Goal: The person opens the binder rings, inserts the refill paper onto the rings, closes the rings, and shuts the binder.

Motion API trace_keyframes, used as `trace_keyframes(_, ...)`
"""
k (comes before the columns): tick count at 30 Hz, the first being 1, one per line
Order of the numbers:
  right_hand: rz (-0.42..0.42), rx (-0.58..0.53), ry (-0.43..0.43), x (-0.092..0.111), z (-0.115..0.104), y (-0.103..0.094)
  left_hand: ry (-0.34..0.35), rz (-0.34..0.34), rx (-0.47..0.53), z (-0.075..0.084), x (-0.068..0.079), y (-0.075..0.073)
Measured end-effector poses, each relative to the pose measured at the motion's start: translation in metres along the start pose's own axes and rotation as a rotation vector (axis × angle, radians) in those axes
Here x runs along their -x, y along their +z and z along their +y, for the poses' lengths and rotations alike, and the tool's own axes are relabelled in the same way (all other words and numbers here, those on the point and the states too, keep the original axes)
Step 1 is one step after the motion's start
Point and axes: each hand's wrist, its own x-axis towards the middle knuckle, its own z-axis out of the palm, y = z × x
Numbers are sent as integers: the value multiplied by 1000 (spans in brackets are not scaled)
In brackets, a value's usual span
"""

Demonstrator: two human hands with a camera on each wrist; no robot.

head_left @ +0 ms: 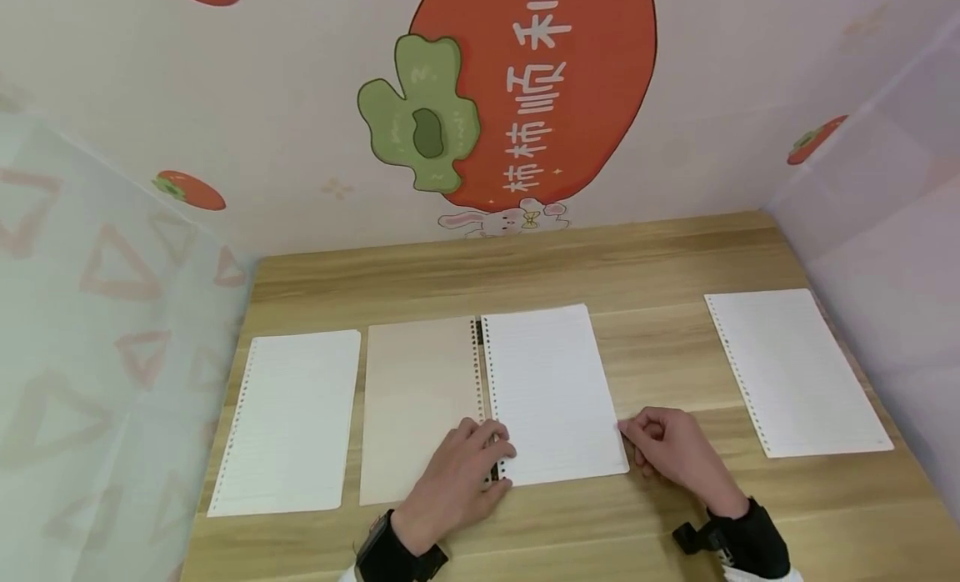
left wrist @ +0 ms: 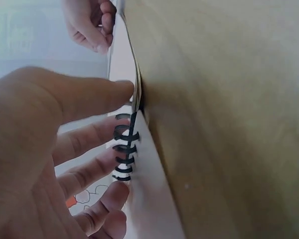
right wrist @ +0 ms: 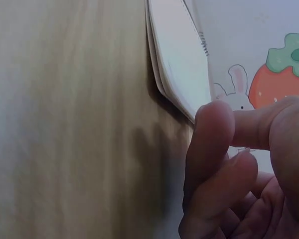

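An open loose-leaf notebook lies in the head view, its beige cover (head_left: 420, 398) on the left and white ruled pages (head_left: 551, 390) on the right. Black binding rings (left wrist: 123, 149) run between them. My left hand (head_left: 457, 482) rests over the lower end of this binding. Its fingers touch the rings, while the thumb presses by the pages' bottom edge in the left wrist view. At the pages' right edge, near the lower corner, my right hand (head_left: 678, 453) pinches the paper between thumb and forefinger. Its other fingers are curled inward.
A punched white sheet (head_left: 288, 419) lies left of the notebook, and another punched sheet (head_left: 798, 373) lies near the table's right edge. The wooden table (head_left: 645, 265) meets a wall (head_left: 285, 115) with a persimmon print behind, with pale sheeting on both sides.
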Motion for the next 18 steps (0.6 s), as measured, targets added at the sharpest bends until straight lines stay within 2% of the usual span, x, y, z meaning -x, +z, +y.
trace_keyframes(5,36,40,-77,-13,0,-8,10,-22,-13,-3,1,-8)
trace_keyframes(9,124,94,-155,-19,5,-23,45,-28,11,-6,-9,-13)
trace_keyframes(14,316,201,-292,-21,16,-53,86,-49,2,-2,-38,-19)
trace_keyframes(18,417,221,-348,-17,30,-83,114,-95,-4,12,-69,-21)
